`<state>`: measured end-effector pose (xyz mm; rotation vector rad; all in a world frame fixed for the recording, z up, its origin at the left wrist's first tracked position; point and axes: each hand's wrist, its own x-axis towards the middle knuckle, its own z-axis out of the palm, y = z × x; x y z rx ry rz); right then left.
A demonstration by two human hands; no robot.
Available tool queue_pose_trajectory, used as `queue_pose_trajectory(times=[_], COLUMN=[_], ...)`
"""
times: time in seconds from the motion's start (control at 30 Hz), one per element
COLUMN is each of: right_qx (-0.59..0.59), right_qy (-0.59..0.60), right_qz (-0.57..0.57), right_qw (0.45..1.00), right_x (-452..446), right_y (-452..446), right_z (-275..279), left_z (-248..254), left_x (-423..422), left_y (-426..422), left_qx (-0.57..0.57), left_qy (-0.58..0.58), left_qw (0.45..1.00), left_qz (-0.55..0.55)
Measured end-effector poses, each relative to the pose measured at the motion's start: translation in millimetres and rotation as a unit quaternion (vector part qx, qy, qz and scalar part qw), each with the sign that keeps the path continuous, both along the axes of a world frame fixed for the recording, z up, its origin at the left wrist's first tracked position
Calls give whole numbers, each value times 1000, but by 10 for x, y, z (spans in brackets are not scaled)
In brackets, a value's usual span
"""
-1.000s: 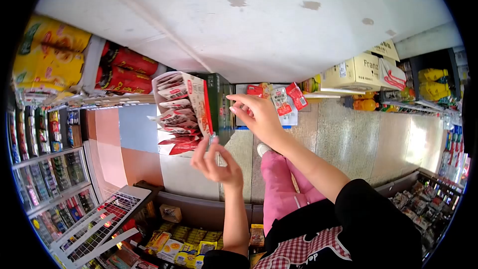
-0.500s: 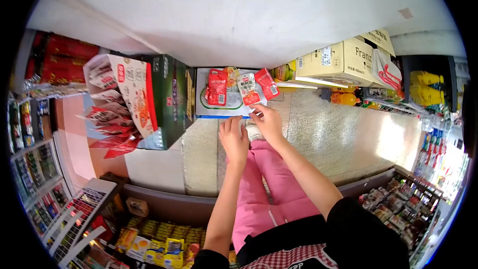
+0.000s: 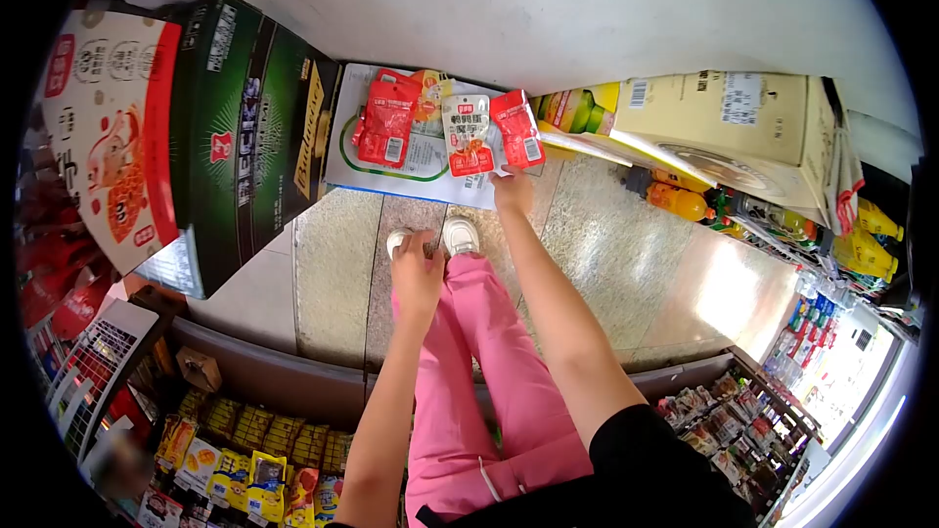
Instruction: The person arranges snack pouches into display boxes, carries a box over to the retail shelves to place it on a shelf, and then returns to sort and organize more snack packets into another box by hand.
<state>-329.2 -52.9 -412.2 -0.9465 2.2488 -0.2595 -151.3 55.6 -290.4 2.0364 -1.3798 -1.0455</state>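
My right hand (image 3: 514, 193) reaches to the front edge of a white board (image 3: 337, 161), its fingertips at the lower end of a red packet (image 3: 516, 129); no packet is lifted. Beside that lies a white and red packet (image 3: 469, 137). Farther left on the board are more red packets (image 3: 388, 117) and a yellowish packet (image 3: 430, 98). My left hand (image 3: 418, 269) hangs over the floor in front of the board, its fingers loosely bent and holding nothing.
On the left, a green carton (image 3: 249, 137) stands beside a display box of packets (image 3: 112, 137). A cream carton (image 3: 724, 132) is on the right, above shelved bottles (image 3: 675, 200). Snack bins (image 3: 264, 440) line the near side. A white wall rises behind the board.
My hands have moved away from the display box toward the board, then apart: the right stays by the packets, the left has dropped back. The view has shifted right.
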Motion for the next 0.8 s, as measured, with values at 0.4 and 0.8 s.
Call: queue_pose_trajectory(times=[0.4,0.8], right_qx=[-8,-46], right_qy=[-261,-485], right_qz=[-230,-184], right_qw=[937,854], right_x=[257,899], right_y=[76,741], right_z=[-227,2149], left_z=[-41,1049], left_x=[66,440], left_y=[225,-231], left_qx=[67,154], left_qy=[124,370], left_qw=[988,836], left_qz=[56,376])
